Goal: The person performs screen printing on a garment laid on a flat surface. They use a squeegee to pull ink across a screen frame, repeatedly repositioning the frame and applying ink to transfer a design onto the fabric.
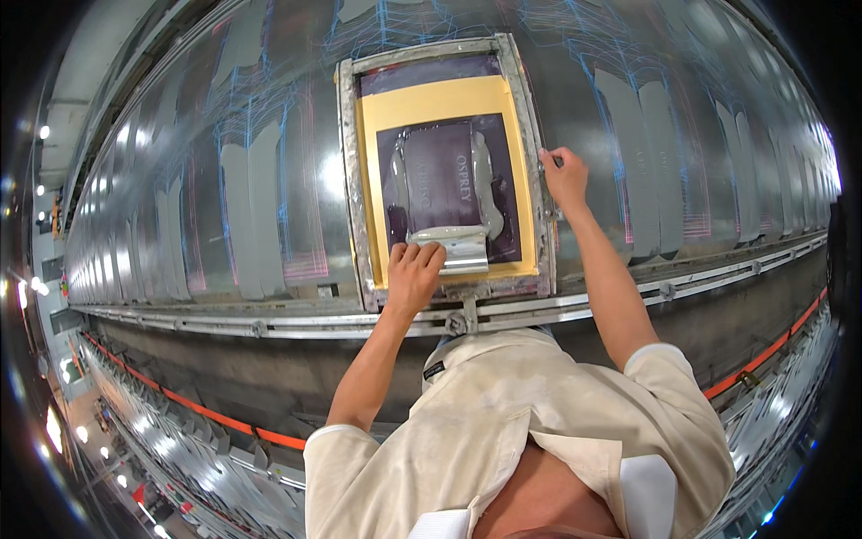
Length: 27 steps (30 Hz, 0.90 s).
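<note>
A screen-printing frame (349, 180) lies on the long dark table in front of me, its inner edge lined with yellow tape (431, 101). Inside it, grey ink (486, 180) runs in thick streaks around a dark purple mesh panel (440, 175) with lettering. My left hand (416, 272) is closed on the left end of a metal squeegee (465, 253), which rests across the near end of the mesh with ink along its far edge. At the frame's right side bar, my right hand (566, 182) has its fingers bent and pinched together, fingertips at the bar.
Grey cut fabric pieces (253, 211) lie on the table to the left, with more grey pieces (642, 162) to the right, among blue and pink lines. A metal rail (359, 321) runs along the near table edge. An orange strip (197, 404) lies lower down.
</note>
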{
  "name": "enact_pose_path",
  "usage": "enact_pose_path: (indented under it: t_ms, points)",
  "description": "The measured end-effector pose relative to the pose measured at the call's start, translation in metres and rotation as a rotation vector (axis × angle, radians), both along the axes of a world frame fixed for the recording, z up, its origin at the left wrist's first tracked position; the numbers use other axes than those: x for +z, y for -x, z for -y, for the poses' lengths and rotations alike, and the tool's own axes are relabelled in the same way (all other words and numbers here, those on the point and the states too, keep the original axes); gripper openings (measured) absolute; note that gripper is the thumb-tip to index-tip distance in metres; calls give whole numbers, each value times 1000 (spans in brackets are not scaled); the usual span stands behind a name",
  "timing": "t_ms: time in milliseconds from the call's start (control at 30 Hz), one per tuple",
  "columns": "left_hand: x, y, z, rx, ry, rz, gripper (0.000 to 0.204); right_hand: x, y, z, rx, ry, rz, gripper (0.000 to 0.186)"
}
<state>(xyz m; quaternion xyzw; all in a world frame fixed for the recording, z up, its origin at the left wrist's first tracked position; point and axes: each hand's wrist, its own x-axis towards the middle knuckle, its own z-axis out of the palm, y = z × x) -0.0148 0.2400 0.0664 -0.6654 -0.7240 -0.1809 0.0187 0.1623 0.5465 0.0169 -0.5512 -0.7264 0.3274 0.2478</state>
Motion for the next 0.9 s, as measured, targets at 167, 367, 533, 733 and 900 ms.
enact_pose_path:
  t_ms: [167,367,533,733,900]
  points:
    - [-2,72,-84,-4,-81,-81,23,25,15,5,138,-45,288,31]
    - [32,124,-150,-25,95,74,20,103,108,-8,813,-69,-62,34]
    - [25,151,-183,-8,129,49,15,80,163,-16,974,-286,374,31]
    - [-3,90,-103,-5,58,141,22,47,97,66,887,-428,165,17]
    - [7,43,-42,-43,112,194,28,54,47,128,947,-336,206,26]
